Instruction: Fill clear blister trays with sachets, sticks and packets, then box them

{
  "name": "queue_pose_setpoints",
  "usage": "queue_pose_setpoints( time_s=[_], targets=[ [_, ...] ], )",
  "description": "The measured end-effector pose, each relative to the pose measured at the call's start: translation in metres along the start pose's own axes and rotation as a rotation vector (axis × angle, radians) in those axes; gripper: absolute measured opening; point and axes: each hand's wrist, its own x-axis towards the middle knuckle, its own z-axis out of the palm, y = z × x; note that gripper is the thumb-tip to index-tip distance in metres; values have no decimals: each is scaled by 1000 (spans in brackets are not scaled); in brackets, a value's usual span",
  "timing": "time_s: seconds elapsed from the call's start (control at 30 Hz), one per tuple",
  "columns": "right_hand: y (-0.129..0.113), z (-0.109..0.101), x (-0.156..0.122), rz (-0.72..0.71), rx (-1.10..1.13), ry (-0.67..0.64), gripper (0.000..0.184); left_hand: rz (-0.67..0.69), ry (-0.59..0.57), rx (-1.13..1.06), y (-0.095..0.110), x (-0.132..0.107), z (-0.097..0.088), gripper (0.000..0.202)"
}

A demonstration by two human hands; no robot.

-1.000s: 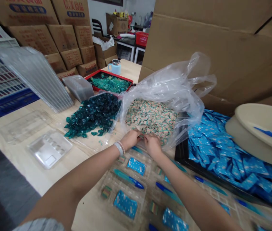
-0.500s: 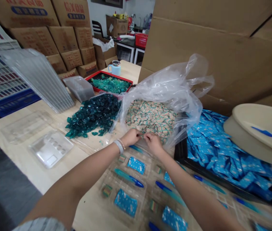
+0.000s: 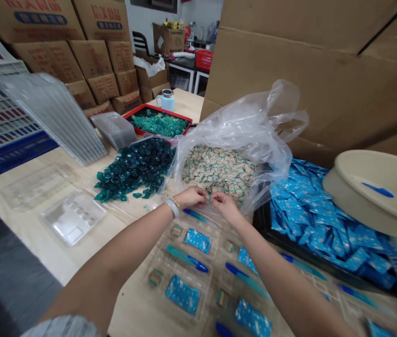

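Pens and blue sachets in clear trays nearest me, then my left hand and right hand, fingertips pinched narrow on striped packets at the mouth of a plastic bag, teal candies farther left.

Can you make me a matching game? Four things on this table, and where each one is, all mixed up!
Things:
1. pale striped small packets
2. bright blue flat sachets
3. light green wrapped candies
4. light blue mug

Places:
A. in the red tray
B. at the far end of the wooden table
C. inside the clear plastic bag
D. in the black tray

Pairs: 1-C, 2-D, 3-A, 4-B.
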Motion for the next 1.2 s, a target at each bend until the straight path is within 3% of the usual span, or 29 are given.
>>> queue_pose_setpoints(
  time_s=[0.2, 0.33, 0.43, 0.6, 0.8, 0.93, 1.07, 1.2],
  targets=[
    [-3, 5, -2, 2, 40, 98, 4, 43, 61, -267, 0, -1, 7, 18],
    [-7, 3, -7, -177, -99, 76, 18, 47, 87, -319, -6, 1, 7, 22],
    [-7, 0, -7, -235, -140, 37, 14, 91, 108, -250, -7, 1, 5, 23],
    [-4, 0, -1, -73, -4, 46, 5, 158, 92, -16, -7, -2, 3, 23],
    [-15, -3, 1, 228, 260, 36, 14, 95, 174, -228, -10, 1, 1, 19],
    [-22, -8, -2, 301, 420, 110, 20, 88, 264, -347, -10, 3, 1, 14],
    [-29, -6, -7, 396, 654, 104, 25, 123, 309, -356, -10, 4, 5, 12],
    [-33, 5, -10, 431, 684, 128, 21, 136, 307, -370, -10, 6, 11, 7]
  ],
)
